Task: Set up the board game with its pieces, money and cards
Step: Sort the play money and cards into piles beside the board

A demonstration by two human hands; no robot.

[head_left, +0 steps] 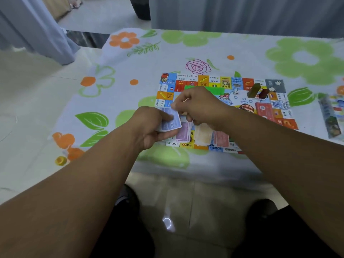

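Note:
A colourful paper game board lies flat on the flowered tablecloth. My left hand holds a stack of blue play-money notes over the board's near left edge. My right hand pinches the top of that blue stack with curled fingers. Below the hands, piles of purple notes, pale orange notes and red notes lie side by side on the board. A green block, a dark red block and a white die stand near the far right of the board. A red card deck lies on the board.
The tablecloth bears green and orange flowers. A clear packet of game parts lies at the right edge. A small yellow object sits near the table's left corner. Curtains hang behind; tiled floor and my knees show below.

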